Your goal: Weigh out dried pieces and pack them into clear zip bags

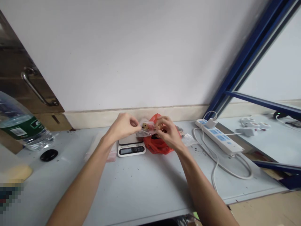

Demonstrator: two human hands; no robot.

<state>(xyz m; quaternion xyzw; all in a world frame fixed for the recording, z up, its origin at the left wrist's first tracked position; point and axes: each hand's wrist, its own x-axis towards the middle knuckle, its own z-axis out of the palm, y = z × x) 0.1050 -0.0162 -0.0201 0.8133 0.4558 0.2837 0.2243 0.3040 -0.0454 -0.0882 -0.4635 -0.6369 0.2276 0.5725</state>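
Between my hands hangs a small clear plastic bag [146, 128] with some brownish-yellow pieces inside. My left hand [124, 126] pinches its left edge between thumb and finger. My right hand [167, 131] is closed at the bag's right end, its fingertips over the red plastic bag [158, 147]. That red bag sits open on the table and holds dark and brownish bits, partly hidden by my right hand. Just left of it lies a white digital scale [131, 150] with a lit display, its plate partly under the small bag.
A stack of clear bags [100, 147] lies left of the scale. Farther left are a black round lid [49, 155] and a large water bottle [23, 125]. On the right, a white power strip [219, 138] trails cables beside a blue metal frame [244, 47].
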